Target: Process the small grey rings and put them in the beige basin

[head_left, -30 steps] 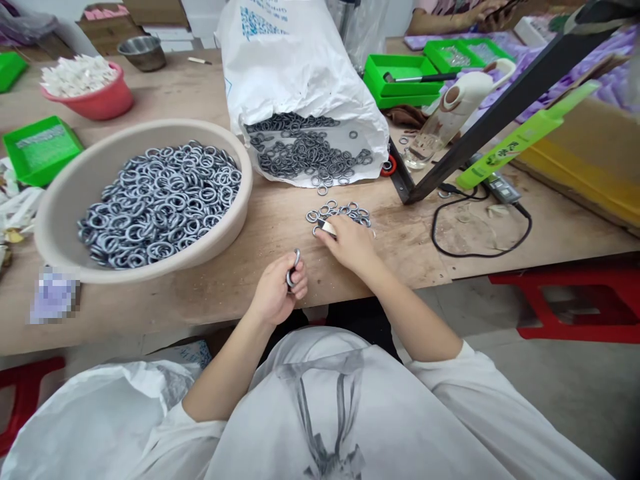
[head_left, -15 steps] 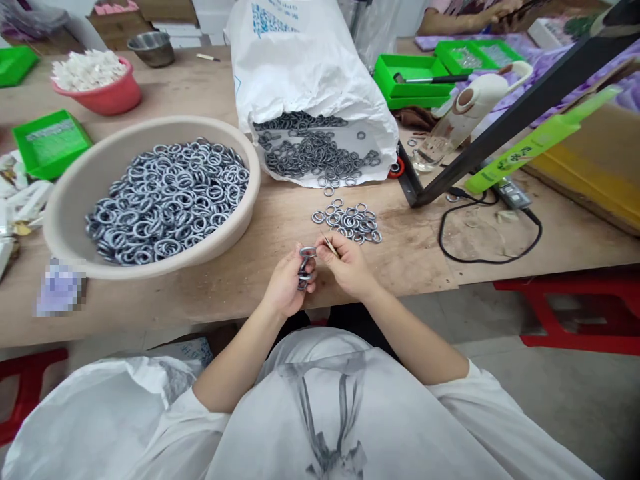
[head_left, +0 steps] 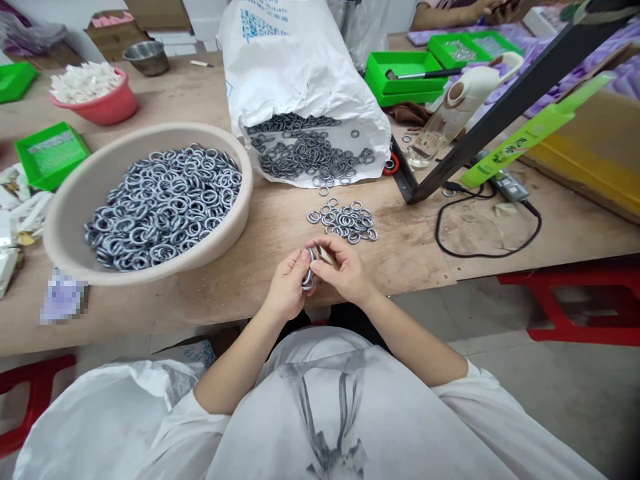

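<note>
Grey metal-looking rings (head_left: 309, 277) are pinched in my left hand (head_left: 286, 288), over the table's front edge. My right hand (head_left: 345, 270) meets it from the right, its fingers against the same rings. A slim, pale, pointed tool (head_left: 327, 257) is held in the right hand; its exact kind is unclear. The fingers partly hide the rings and the tool's tip. Just beyond my hands lies a loose pile of similar rings (head_left: 350, 221). Behind it, more rings spill from the mouth of a white sack (head_left: 300, 73).
Left of my hands stands a wide beige basin (head_left: 233, 243) full of rings. A black metal bar (head_left: 505, 110) slants up on the right, near a bottle (head_left: 440, 123) and a black cable (head_left: 443, 247). Green trays (head_left: 400, 90) sit behind. A co-worker's arm (head_left: 445, 17) shows at the far right.
My hands have come together, and the right fingers now press on the rings in the left hand. The rings have turned between the fingers. The view has shifted slightly.
</note>
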`<state>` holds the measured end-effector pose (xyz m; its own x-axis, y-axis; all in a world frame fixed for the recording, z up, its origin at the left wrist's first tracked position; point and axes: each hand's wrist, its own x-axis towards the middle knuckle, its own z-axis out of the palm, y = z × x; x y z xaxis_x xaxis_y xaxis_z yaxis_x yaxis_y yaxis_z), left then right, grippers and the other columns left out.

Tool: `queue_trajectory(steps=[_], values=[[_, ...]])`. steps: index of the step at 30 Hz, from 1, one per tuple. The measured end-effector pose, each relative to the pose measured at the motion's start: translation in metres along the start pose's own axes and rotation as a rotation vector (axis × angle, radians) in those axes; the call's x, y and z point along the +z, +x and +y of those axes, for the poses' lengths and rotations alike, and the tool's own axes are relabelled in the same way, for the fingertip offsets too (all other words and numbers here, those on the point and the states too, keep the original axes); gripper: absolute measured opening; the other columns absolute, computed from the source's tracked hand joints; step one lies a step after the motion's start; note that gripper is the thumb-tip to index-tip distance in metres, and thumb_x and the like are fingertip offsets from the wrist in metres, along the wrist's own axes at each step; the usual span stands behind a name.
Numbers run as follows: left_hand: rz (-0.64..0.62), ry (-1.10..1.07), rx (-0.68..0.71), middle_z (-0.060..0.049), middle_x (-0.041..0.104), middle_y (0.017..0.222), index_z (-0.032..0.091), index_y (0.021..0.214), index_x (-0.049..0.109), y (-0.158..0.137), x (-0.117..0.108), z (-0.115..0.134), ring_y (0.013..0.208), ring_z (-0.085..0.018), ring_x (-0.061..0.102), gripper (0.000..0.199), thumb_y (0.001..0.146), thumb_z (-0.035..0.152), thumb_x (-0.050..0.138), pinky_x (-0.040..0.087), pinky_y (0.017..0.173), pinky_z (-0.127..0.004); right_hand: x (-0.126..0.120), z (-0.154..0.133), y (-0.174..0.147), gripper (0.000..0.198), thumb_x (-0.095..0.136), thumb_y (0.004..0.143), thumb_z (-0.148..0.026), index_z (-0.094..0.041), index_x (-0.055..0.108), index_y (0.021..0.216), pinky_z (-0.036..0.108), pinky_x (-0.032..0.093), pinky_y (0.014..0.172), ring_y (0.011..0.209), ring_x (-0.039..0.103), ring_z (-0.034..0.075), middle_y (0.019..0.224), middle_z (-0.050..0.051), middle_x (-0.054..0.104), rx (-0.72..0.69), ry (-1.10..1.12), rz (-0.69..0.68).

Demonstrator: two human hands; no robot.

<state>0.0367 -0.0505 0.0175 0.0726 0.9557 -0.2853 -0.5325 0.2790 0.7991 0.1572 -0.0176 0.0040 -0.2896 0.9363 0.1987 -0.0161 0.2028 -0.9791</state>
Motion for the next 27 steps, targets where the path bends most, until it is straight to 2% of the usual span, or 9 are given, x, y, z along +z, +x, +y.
queue_trajectory(steps=[2, 5, 9, 11, 18, 21, 24, 26, 27], values=[[-0.057, 0.027, -0.030, 0.009, 0.038, 0.051, 0.017, 0.071, 0.052, -0.002, -0.002, 0.005, 0.040, -0.004, 0.030, 0.047, 0.069, 0.055, 0.081, 0.027, 0.035, -0.015, -0.008, -0.006, 0.008, 0.025, 0.067, 0.079, -0.039, -0.021, 0.062, 0.096, 0.031, 0.048, 0.079, 0.084, 0.059, 0.017, 0.090, 0.002, 0.063, 0.038, 0.032, -0.083], [-0.093, 0.047, -0.061, 0.008, 0.036, 0.051, 0.018, 0.066, 0.048, -0.004, -0.005, 0.009, 0.040, -0.003, 0.030, 0.049, 0.071, 0.054, 0.080, 0.027, 0.036, -0.014, -0.018, -0.017, 0.011, 0.024, 0.058, 0.088, -0.044, -0.020, 0.060, 0.087, 0.028, 0.043, 0.073, 0.075, 0.055, 0.014, 0.079, -0.001, 0.059, 0.047, -0.069, -0.078], [-0.092, 0.069, -0.043, 0.008, 0.037, 0.050, 0.018, 0.065, 0.046, -0.004, -0.009, 0.012, 0.040, -0.004, 0.030, 0.050, 0.070, 0.055, 0.079, 0.028, 0.036, -0.014, -0.026, -0.030, -0.001, 0.037, 0.051, 0.096, -0.047, -0.020, 0.052, 0.071, 0.027, 0.030, 0.061, 0.062, 0.043, 0.012, 0.065, -0.003, 0.047, -0.106, -0.445, -0.228], [-0.088, 0.085, -0.038, 0.008, 0.039, 0.049, 0.018, 0.065, 0.047, -0.004, -0.010, 0.012, 0.040, -0.004, 0.030, 0.050, 0.069, 0.057, 0.079, 0.029, 0.035, -0.015, -0.027, -0.032, -0.006, 0.040, 0.049, 0.097, -0.047, -0.020, 0.047, 0.068, 0.027, 0.027, 0.060, 0.061, 0.041, 0.011, 0.065, -0.003, 0.045, -0.183, -0.554, -0.283], [-0.081, 0.107, -0.051, 0.008, 0.041, 0.050, 0.018, 0.067, 0.048, -0.002, -0.011, 0.011, 0.040, -0.004, 0.030, 0.048, 0.072, 0.057, 0.077, 0.029, 0.036, -0.015, -0.026, -0.032, -0.009, 0.038, 0.051, 0.098, -0.045, -0.019, 0.047, 0.069, 0.027, 0.027, 0.062, 0.063, 0.043, 0.011, 0.067, -0.002, 0.048, -0.244, -0.581, -0.321], [-0.125, 0.120, -0.057, 0.008, 0.040, 0.051, 0.018, 0.067, 0.048, -0.003, -0.013, 0.007, 0.040, -0.004, 0.029, 0.048, 0.073, 0.056, 0.077, 0.028, 0.037, -0.016, -0.027, -0.028, -0.007, 0.040, 0.052, 0.097, -0.044, -0.019, 0.047, 0.066, 0.026, 0.026, 0.061, 0.061, 0.042, 0.011, 0.064, -0.003, 0.046, -0.203, -0.541, -0.328], [-0.238, 0.187, -0.076, 0.007, 0.038, 0.050, 0.018, 0.066, 0.049, -0.012, -0.016, 0.009, 0.040, -0.005, 0.029, 0.046, 0.076, 0.056, 0.074, 0.027, 0.038, -0.018, -0.036, -0.013, 0.005, 0.045, 0.049, 0.096, -0.050, -0.020, 0.046, 0.063, 0.026, 0.027, 0.059, 0.059, 0.041, 0.011, 0.060, -0.004, 0.043, -0.066, -0.474, -0.254], [-0.250, 0.303, -0.003, 0.006, 0.039, 0.051, 0.018, 0.067, 0.052, -0.022, -0.019, 0.023, 0.041, -0.006, 0.031, 0.045, 0.081, 0.057, 0.068, 0.029, 0.040, -0.021, -0.043, 0.000, 0.018, 0.046, 0.044, 0.097, -0.053, -0.020, 0.051, 0.066, 0.026, 0.030, 0.060, 0.061, 0.046, 0.013, 0.062, -0.002, 0.049, 0.034, -0.453, -0.171], [-0.201, 0.394, 0.088, 0.005, 0.042, 0.053, 0.018, 0.069, 0.054, -0.026, -0.022, 0.035, 0.042, -0.007, 0.034, 0.043, 0.084, 0.057, 0.065, 0.031, 0.042, -0.022, -0.046, 0.005, 0.026, 0.046, 0.043, 0.097, -0.054, -0.019, 0.054, 0.069, 0.026, 0.031, 0.061, 0.063, 0.049, 0.014, 0.065, -0.001, 0.053, 0.073, -0.498, -0.129]])
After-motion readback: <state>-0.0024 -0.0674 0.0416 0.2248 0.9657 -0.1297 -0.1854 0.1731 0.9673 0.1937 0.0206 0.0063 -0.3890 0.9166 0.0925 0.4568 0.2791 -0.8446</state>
